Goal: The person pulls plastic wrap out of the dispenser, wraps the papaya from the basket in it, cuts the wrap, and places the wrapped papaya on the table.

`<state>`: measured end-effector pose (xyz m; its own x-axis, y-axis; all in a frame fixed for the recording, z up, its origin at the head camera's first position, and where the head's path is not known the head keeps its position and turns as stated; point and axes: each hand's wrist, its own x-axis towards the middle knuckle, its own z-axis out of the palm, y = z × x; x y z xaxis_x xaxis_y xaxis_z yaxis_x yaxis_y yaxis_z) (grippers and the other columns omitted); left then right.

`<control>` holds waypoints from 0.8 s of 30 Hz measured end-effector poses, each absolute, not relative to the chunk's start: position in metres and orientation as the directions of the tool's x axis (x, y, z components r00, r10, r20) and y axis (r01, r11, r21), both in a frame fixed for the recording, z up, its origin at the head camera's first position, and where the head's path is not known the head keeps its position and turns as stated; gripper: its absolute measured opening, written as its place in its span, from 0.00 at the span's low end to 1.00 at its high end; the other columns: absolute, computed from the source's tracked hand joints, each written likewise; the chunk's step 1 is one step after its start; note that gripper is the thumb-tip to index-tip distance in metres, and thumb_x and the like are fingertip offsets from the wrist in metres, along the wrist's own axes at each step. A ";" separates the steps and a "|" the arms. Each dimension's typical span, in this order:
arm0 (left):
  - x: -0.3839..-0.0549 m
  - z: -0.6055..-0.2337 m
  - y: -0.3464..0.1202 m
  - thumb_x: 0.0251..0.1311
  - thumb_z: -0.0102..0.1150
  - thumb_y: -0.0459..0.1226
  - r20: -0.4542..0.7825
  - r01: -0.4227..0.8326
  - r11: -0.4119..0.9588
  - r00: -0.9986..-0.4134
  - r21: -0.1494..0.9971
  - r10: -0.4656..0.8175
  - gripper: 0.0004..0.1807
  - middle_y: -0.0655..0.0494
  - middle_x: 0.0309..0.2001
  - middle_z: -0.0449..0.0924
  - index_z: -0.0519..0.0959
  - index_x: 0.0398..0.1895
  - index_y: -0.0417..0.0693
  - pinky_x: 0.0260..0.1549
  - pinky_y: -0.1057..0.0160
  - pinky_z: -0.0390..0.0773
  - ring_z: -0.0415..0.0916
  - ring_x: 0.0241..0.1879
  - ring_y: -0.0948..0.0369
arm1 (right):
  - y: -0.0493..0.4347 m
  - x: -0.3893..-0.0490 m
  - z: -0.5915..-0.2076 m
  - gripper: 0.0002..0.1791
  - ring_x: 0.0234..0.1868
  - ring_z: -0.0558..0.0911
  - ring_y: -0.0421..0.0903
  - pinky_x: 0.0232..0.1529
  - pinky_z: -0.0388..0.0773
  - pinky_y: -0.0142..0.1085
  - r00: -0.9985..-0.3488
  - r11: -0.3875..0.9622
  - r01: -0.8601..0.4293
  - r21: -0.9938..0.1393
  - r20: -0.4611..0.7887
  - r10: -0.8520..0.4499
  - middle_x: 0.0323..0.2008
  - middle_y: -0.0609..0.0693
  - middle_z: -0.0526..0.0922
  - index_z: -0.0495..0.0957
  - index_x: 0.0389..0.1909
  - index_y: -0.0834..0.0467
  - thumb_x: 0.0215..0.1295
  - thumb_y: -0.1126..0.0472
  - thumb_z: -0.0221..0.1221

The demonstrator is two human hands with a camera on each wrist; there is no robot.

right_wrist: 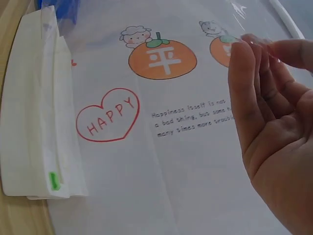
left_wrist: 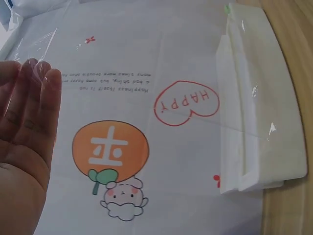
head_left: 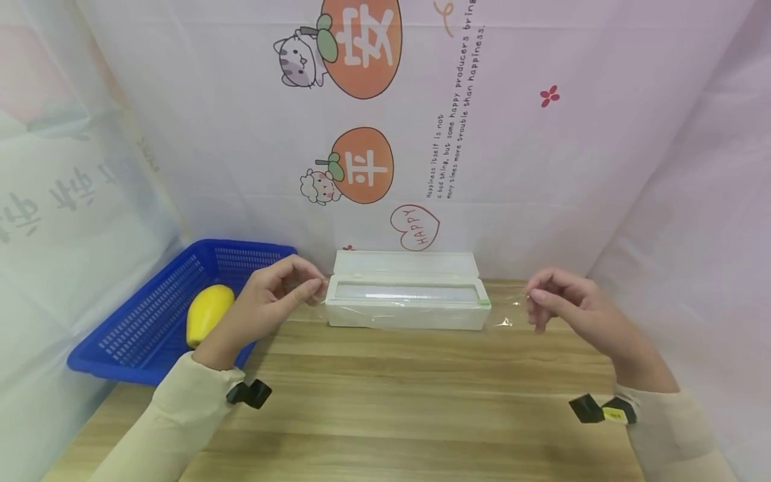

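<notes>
Clock from the person's seat, 12 straight ahead. Left hand [head_left: 262, 301] at 11, thumb and fingertips pinching the edge of a clear film [head_left: 506, 320]. Right hand [head_left: 578, 308] between 1 and 2, same pinch on the film's other end; grip shows best in the right wrist view. Film spans hand to hand, passing the front of a white box [head_left: 405, 316] at 12; glints give it away, exact outline can't be traced. Box sits on the wood table [head_left: 391, 408] against the printed cloth [head_left: 512, 167], lid [head_left: 405, 263] tipped up on its 12 side, pale roll [head_left: 415, 293] showing inside, green tab [head_left: 484, 302] at its 3 end. Blue basket [head_left: 108, 370] at 10, yellow fruit [head_left: 207, 311] in it, near the left forearm. Black mounts [head_left: 258, 393] on both wrists.
</notes>
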<state>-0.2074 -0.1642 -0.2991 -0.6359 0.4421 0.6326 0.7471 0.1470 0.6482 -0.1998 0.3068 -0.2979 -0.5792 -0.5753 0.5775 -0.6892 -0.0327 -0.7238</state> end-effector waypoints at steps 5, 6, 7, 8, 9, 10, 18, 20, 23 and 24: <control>-0.205 -0.312 -0.166 0.69 0.56 0.25 0.541 0.667 0.152 -0.699 0.730 0.469 0.07 0.48 0.38 0.82 0.80 0.44 0.42 0.36 0.60 0.84 0.83 0.35 0.56 | 0.310 -0.198 -0.306 0.16 0.26 0.81 0.50 0.27 0.83 0.42 -0.645 0.080 -0.616 -0.784 0.443 -0.622 0.31 0.54 0.79 0.74 0.45 0.64 0.71 0.82 0.42; -0.205 -0.315 -0.167 0.69 0.56 0.26 0.527 0.656 0.154 -0.705 0.739 0.474 0.07 0.48 0.38 0.82 0.80 0.44 0.42 0.37 0.59 0.84 0.83 0.35 0.56 | 0.311 -0.197 -0.308 0.15 0.26 0.81 0.50 0.27 0.83 0.42 -0.650 0.097 -0.611 -0.786 0.428 -0.628 0.31 0.54 0.79 0.74 0.45 0.63 0.71 0.81 0.43; -0.205 -0.318 -0.167 0.69 0.56 0.26 0.515 0.645 0.154 -0.712 0.749 0.478 0.06 0.48 0.38 0.82 0.80 0.43 0.42 0.37 0.59 0.84 0.83 0.36 0.55 | 0.311 -0.197 -0.309 0.15 0.27 0.82 0.50 0.28 0.83 0.42 -0.662 0.124 -0.603 -0.788 0.407 -0.629 0.31 0.53 0.79 0.75 0.44 0.62 0.72 0.80 0.44; -0.206 -0.321 -0.167 0.69 0.56 0.27 0.502 0.633 0.154 -0.719 0.759 0.481 0.06 0.46 0.38 0.82 0.80 0.43 0.42 0.38 0.57 0.85 0.83 0.36 0.54 | 0.311 -0.197 -0.311 0.14 0.27 0.82 0.51 0.29 0.83 0.43 -0.664 0.136 -0.603 -0.786 0.400 -0.632 0.31 0.53 0.79 0.75 0.44 0.62 0.72 0.80 0.44; -0.206 -0.323 -0.167 0.69 0.56 0.27 0.492 0.624 0.158 -0.726 0.765 0.481 0.05 0.46 0.38 0.82 0.80 0.43 0.42 0.38 0.57 0.85 0.83 0.36 0.54 | 0.312 -0.197 -0.312 0.14 0.27 0.82 0.51 0.29 0.84 0.43 -0.665 0.146 -0.602 -0.785 0.392 -0.636 0.31 0.54 0.80 0.75 0.44 0.62 0.72 0.80 0.44; -0.206 -0.326 -0.167 0.70 0.57 0.28 0.482 0.614 0.162 -0.733 0.772 0.479 0.04 0.46 0.38 0.82 0.80 0.43 0.42 0.38 0.57 0.84 0.83 0.36 0.53 | 0.312 -0.197 -0.314 0.14 0.27 0.82 0.52 0.30 0.84 0.43 -0.666 0.157 -0.601 -0.783 0.383 -0.641 0.31 0.54 0.80 0.75 0.44 0.62 0.73 0.79 0.45; -0.210 -0.357 -0.170 0.68 0.58 0.26 0.469 0.605 0.140 -0.725 0.784 0.504 0.05 0.48 0.36 0.82 0.81 0.41 0.43 0.37 0.62 0.83 0.80 0.37 0.54 | 0.316 -0.200 -0.334 0.09 0.31 0.83 0.53 0.36 0.84 0.43 -0.679 0.185 -0.515 -0.837 0.267 -0.683 0.32 0.60 0.81 0.74 0.42 0.65 0.73 0.76 0.46; -0.211 -0.364 -0.171 0.67 0.58 0.25 0.476 0.616 0.119 -0.704 0.779 0.527 0.06 0.47 0.35 0.82 0.81 0.41 0.43 0.36 0.63 0.82 0.80 0.36 0.57 | 0.317 -0.202 -0.340 0.09 0.32 0.82 0.53 0.36 0.83 0.43 -0.657 0.163 -0.503 -0.849 0.253 -0.710 0.33 0.60 0.81 0.74 0.42 0.65 0.73 0.77 0.46; -0.212 -0.374 -0.174 0.66 0.58 0.24 0.465 0.612 0.084 -0.677 0.787 0.571 0.08 0.48 0.34 0.82 0.81 0.40 0.44 0.34 0.63 0.82 0.79 0.35 0.60 | 0.317 -0.202 -0.348 0.09 0.33 0.81 0.54 0.36 0.83 0.42 -0.631 0.158 -0.488 -0.858 0.222 -0.743 0.33 0.60 0.80 0.73 0.42 0.65 0.72 0.77 0.46; -0.212 -0.377 -0.176 0.65 0.58 0.24 0.459 0.610 0.074 -0.666 0.789 0.588 0.08 0.49 0.34 0.82 0.81 0.39 0.44 0.34 0.63 0.82 0.79 0.34 0.61 | 0.318 -0.202 -0.351 0.08 0.34 0.81 0.55 0.36 0.82 0.42 -0.628 0.170 -0.482 -0.859 0.204 -0.751 0.33 0.60 0.80 0.73 0.43 0.65 0.72 0.76 0.46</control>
